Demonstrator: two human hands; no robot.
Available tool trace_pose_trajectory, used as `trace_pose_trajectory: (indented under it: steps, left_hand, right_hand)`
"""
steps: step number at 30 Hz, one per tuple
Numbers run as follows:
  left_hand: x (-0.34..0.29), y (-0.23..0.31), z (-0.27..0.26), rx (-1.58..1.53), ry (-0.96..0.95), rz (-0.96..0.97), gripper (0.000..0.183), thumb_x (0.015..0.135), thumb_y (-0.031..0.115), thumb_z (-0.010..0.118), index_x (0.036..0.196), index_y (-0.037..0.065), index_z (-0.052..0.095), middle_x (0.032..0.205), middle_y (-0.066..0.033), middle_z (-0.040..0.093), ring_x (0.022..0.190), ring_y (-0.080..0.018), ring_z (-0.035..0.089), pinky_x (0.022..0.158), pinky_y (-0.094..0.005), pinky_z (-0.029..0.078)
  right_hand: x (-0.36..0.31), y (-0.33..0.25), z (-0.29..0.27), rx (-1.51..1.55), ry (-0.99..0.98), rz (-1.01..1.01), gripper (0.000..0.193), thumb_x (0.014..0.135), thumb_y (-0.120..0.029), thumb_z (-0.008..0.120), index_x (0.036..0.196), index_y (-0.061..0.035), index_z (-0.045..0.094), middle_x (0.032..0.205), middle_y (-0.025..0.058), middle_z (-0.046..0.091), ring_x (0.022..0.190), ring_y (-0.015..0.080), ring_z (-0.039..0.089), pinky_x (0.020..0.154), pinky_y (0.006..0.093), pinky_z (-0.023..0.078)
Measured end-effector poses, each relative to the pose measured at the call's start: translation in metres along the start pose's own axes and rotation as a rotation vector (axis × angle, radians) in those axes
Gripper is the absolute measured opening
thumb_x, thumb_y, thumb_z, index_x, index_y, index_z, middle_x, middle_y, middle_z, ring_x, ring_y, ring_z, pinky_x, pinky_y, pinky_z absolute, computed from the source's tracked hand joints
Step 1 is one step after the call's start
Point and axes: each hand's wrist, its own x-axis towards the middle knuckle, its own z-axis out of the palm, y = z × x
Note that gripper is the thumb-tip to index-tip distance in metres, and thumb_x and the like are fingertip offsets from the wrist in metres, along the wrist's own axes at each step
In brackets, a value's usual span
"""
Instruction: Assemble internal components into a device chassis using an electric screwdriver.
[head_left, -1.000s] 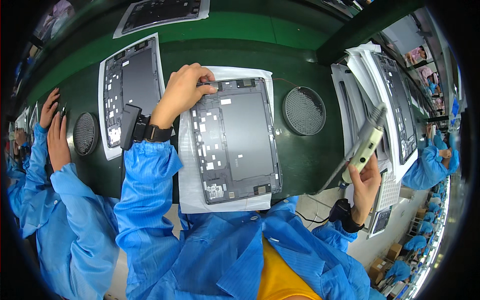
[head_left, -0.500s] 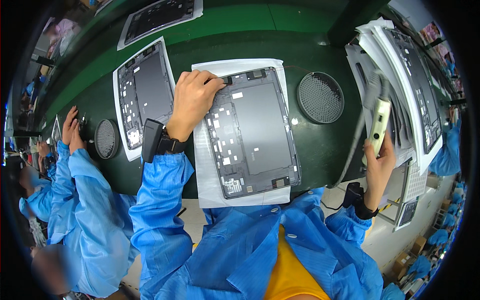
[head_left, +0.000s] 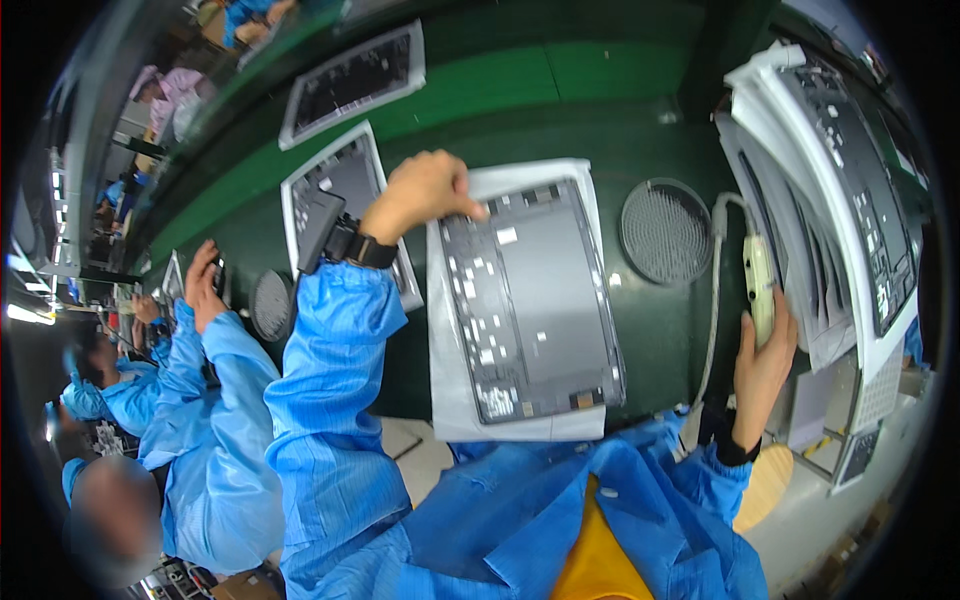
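Note:
A dark grey tablet housing (head_left: 560,300), dotted with small white and silver patches, lies on a white sheet (head_left: 455,410) in front of me. My left hand (head_left: 428,190) is over its upper left corner, thumb and fingers drawn together in a pinch at the edge. Whatever is between those fingertips is hidden. To the right of the housing, my right hand (head_left: 768,350) is closed around the lower end of a cream electric screwdriver (head_left: 759,285). A grey cord (head_left: 714,300) loops from the tool's top and runs back toward me.
A round dish of tiny parts (head_left: 664,232) stands right of the housing. Farther right leans a stack of housings and white sheets (head_left: 790,150). More housings (head_left: 355,85) lie at the far left. At left, a co-worker in blue (head_left: 215,400) works beside another dish (head_left: 271,305).
The view has shifted, so the bench appears lower and farther right. The screwdriver has moved left, away from the stack, with my right hand at its lower end. My left hand stays at the corner.

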Motion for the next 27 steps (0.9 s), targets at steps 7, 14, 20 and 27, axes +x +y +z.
trace_pose_trajectory:
  steps: [7,14,20,27]
  left_hand:
    - [0.064,-0.084,-0.055,0.254,0.29,-0.027,0.021,0.075,0.025,0.065,0.083,0.005,0.067,0.081,-0.0144,0.066,0.077,-0.0332,0.063,0.068,-0.0412,0.051]
    - [0.146,-0.222,-0.019,1.008,0.282,-0.108,0.011,0.077,0.019,0.055,0.082,0.016,0.064,0.082,-0.0022,0.063,0.084,-0.0226,0.061,0.063,-0.0429,0.046]
    - [0.126,-0.177,-0.039,0.871,0.279,-0.019,0.015,0.078,0.01,0.054,0.09,0.007,0.061,0.087,-0.0117,0.064,0.08,-0.0284,0.065,0.062,-0.0395,0.053]
    - [0.075,-0.07,-0.05,0.683,0.515,0.17,0.01,0.076,0.004,0.053,0.086,0.002,0.055,0.081,-0.0163,0.058,0.068,-0.0336,0.062,0.059,-0.042,0.051]
  right_hand:
    - [-0.019,-0.003,-0.018,0.086,0.118,0.003,0.042,0.082,-0.008,0.06,0.121,0.0005,0.048,0.117,0.0202,0.049,0.109,0.0365,0.047,0.093,0.0406,0.037]
    - [-0.028,-0.019,-0.038,0.13,0.183,0.072,0.039,0.077,-0.002,0.062,0.115,0.0,0.052,0.116,0.0198,0.05,0.108,0.0353,0.049,0.092,0.0393,0.038]
    - [-0.014,-0.04,-0.045,0.321,0.198,-0.05,0.036,0.073,0.0,0.064,0.108,0.0014,0.055,0.107,0.019,0.054,0.101,0.0323,0.053,0.085,0.0363,0.043]
    - [0.033,-0.107,-0.022,1.431,-0.652,0.119,0.05,0.085,-0.011,0.061,0.128,0.0003,0.04,0.118,0.0152,0.052,0.105,0.022,0.056,0.089,0.0329,0.047]
